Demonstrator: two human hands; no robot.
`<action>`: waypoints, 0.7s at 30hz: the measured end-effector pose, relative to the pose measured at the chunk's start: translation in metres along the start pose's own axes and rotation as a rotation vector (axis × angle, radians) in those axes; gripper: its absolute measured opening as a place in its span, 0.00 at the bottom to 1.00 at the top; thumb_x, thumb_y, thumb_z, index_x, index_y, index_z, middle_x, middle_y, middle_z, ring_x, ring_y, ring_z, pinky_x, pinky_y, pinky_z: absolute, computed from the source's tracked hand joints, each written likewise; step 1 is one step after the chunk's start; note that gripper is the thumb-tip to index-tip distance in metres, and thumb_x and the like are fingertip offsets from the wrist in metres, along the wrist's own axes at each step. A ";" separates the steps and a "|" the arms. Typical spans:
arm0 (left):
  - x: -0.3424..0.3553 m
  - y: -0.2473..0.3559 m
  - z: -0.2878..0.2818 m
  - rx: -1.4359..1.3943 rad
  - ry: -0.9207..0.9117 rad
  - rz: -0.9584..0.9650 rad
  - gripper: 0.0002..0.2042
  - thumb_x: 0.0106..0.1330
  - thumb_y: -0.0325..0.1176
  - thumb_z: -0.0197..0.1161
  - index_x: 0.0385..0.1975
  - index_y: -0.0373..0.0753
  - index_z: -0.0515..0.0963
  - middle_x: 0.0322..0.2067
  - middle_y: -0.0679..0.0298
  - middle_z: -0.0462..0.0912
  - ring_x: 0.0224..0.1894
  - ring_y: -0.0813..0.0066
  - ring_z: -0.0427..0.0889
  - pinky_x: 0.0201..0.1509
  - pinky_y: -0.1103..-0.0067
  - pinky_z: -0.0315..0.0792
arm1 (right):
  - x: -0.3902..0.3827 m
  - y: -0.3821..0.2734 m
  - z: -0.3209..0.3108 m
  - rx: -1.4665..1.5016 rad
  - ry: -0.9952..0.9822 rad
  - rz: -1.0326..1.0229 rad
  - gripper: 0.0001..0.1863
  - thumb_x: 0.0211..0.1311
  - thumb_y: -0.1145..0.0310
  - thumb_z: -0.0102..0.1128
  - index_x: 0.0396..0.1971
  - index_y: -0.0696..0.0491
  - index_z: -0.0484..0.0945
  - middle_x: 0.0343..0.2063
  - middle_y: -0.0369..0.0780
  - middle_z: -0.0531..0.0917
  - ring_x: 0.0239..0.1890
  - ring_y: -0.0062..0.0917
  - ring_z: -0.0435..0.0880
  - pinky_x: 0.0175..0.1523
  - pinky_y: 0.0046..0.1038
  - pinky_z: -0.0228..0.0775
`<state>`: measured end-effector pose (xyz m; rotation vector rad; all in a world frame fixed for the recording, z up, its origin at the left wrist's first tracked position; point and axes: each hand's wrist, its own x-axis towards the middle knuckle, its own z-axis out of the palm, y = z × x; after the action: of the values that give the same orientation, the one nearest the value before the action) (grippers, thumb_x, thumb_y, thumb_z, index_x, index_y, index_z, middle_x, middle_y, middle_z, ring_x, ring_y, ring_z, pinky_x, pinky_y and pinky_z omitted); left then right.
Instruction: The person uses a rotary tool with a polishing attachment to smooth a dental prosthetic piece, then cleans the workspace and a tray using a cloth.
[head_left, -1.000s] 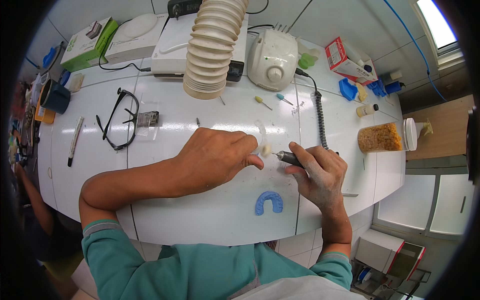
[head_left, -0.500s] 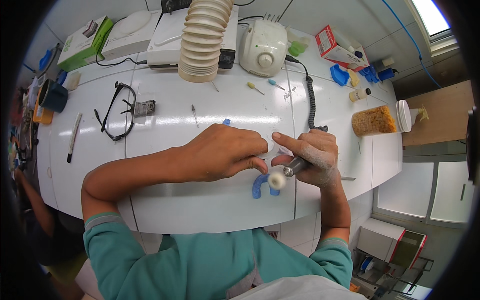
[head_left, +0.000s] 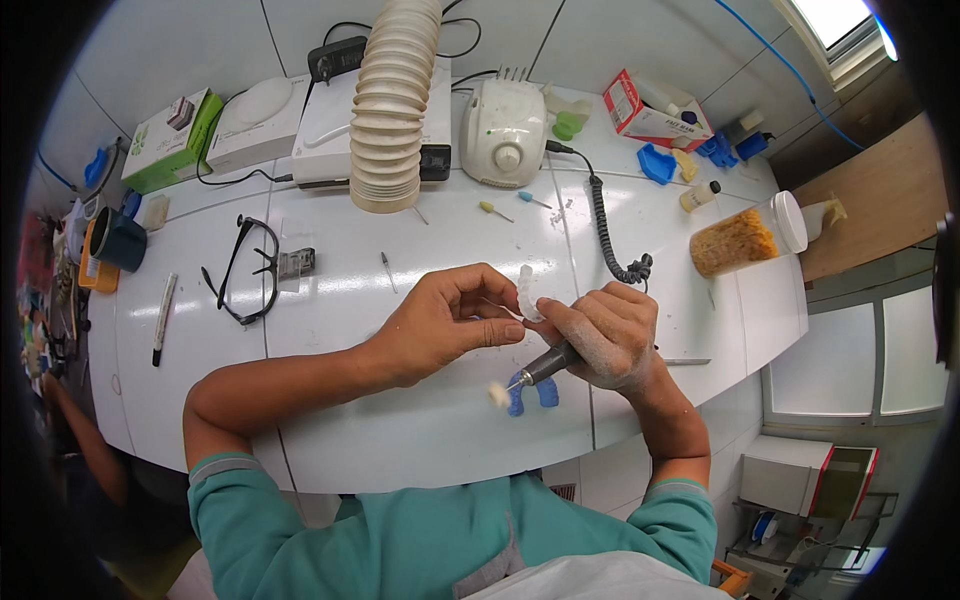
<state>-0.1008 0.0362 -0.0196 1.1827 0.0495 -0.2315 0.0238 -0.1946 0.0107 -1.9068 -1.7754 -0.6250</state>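
A clear, curved dental aligner (head_left: 526,293) stands between my hands, pinched at its lower end by the thumb and finger of my right hand (head_left: 605,335). That same hand is wrapped round a dark rotary handpiece (head_left: 552,362), which tilts down to the left. A pale polishing bur (head_left: 498,395), slightly blurred, sits at its tip. My left hand (head_left: 450,322) is beside the aligner, thumb apart from the curled fingers; its fingertips reach the aligner's edge. Whitish dust coats the right hand. Below lies a blue horseshoe-shaped dental model (head_left: 532,393), partly hidden behind the handpiece.
A ribbed suction hose (head_left: 388,120) hangs over the back of the table. Behind are a white control unit (head_left: 506,135) with a coiled cord (head_left: 605,220) and several boxes. Black glasses (head_left: 245,270) and a pen (head_left: 164,318) lie left; a jar (head_left: 745,240) stands right.
The aligner has come into clearer view, raised between my hands. The handpiece has swung so its bur points lower left. My left thumb and fingers have spread apart. The view has shifted slightly.
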 end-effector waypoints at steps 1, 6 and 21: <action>0.000 -0.005 0.000 0.014 0.006 -0.002 0.14 0.76 0.30 0.76 0.54 0.33 0.81 0.49 0.60 0.88 0.54 0.75 0.89 0.61 0.77 0.85 | -0.001 -0.002 0.001 -0.006 -0.005 0.008 0.13 0.60 0.66 0.82 0.42 0.54 0.91 0.17 0.28 0.75 0.18 0.16 0.75 0.25 0.26 0.57; 0.000 -0.005 0.004 0.067 0.064 -0.012 0.12 0.78 0.32 0.74 0.53 0.34 0.84 0.48 0.61 0.90 0.54 0.76 0.89 0.59 0.77 0.85 | -0.002 -0.008 0.005 -0.050 -0.081 0.004 0.17 0.57 0.64 0.84 0.45 0.54 0.91 0.19 0.27 0.75 0.19 0.17 0.74 0.26 0.27 0.56; 0.001 0.011 -0.002 0.050 0.164 0.038 0.19 0.79 0.28 0.72 0.64 0.31 0.75 0.44 0.55 0.92 0.48 0.72 0.93 0.54 0.75 0.91 | -0.004 0.004 -0.017 -0.035 -0.124 0.468 0.11 0.69 0.68 0.72 0.48 0.53 0.86 0.28 0.37 0.82 0.23 0.27 0.78 0.30 0.33 0.69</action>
<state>-0.0968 0.0423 -0.0104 1.2492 0.1655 -0.1028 0.0275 -0.2087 0.0213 -2.3187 -1.3129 -0.3761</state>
